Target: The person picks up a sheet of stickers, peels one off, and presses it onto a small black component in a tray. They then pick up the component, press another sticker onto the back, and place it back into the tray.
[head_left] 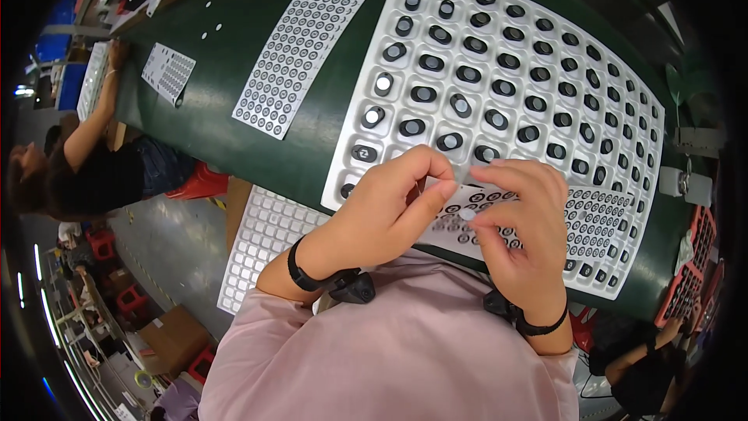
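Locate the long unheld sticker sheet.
Head view, upper left of centre: the long sticker sheet lies on the green table, between the white tray and a smaller sticker sheet.

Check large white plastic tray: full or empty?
Full where visible: small black oval parts sit in the tray; a white printed sheet hides some pockets.

A: What furnishes the workshop?
B: A long green worktop (210,66) spans a room with a grey floor (185,238), crossed by a yellow-and-black striped line (153,281).
A: And along the left side?
B: Red stools (131,300) stand near a brown cardboard box (175,337), with a cluttered rack (80,327) beyond.
A: The lighting?
B: White strip lights (49,310) glow in a curving row at far left, bright against dark surroundings.
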`<state>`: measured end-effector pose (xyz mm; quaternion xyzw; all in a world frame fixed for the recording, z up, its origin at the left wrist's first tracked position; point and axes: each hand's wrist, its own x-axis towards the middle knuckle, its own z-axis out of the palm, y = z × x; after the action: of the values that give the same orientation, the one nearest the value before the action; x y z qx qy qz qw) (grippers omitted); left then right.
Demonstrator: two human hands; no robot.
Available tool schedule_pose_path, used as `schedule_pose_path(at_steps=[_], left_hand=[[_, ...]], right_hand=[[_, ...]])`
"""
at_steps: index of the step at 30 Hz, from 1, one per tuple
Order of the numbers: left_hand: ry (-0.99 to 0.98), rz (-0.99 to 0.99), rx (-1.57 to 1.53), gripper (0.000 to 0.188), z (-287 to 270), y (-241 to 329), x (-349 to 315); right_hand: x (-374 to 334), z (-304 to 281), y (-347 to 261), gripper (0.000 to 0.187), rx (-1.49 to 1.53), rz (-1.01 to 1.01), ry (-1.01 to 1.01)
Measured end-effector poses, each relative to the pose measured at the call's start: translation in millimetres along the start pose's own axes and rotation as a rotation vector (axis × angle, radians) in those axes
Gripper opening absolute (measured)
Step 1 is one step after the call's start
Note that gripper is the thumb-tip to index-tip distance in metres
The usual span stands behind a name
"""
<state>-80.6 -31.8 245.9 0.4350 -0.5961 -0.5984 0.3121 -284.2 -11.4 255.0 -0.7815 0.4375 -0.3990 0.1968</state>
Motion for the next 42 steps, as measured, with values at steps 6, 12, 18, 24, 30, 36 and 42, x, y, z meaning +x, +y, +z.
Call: schedule_pose_path(at_steps=[6, 12, 18, 24, 30, 36, 42], left_hand=[[0.018, 0.432, 0.400, 0.010, -18.4, -12.3, -15.4], [0.061, 0.516, 0.513, 0.015, -34.6, -23.5, -23.0], [0.008, 0.561, 0.547, 0.018, -48.2, -20.5, -17.0], [0.205, 0.423, 0.731, 0.016, -88.4, -19.3, 3.4], [0.214, 0.408, 0.967, 0.020, -95.6, -22.3, 24.3], [0.063, 0.473, 0.945, 0.020, -102.2, -19.1, 40.2], [-0.124, 0.526, 0.943, 0.028, -103.8, -17.5, 50.7]], right_hand=[[-2.4, -14.2, -1.0, 0.022, 0.045, 0.053, -0.082], [-6.3, -13.9, 9.8, 0.027, 0.035, 0.188, -0.075], [-11.4, -6.8, 20.3, 0.032, -0.032, 0.304, -0.149], [-13.4, -12.4, 20.2, 0.036, 0.003, 0.221, -0.125], [-11.0, -15.6, 17.4, 0.030, 0.027, 0.162, -0.089], [-9.8, -17.4, 18.2, 0.030, 0.022, 0.143, -0.100], [-8.5, -17.1, 17.4, 0.030, 0.039, 0.126, -0.099]])
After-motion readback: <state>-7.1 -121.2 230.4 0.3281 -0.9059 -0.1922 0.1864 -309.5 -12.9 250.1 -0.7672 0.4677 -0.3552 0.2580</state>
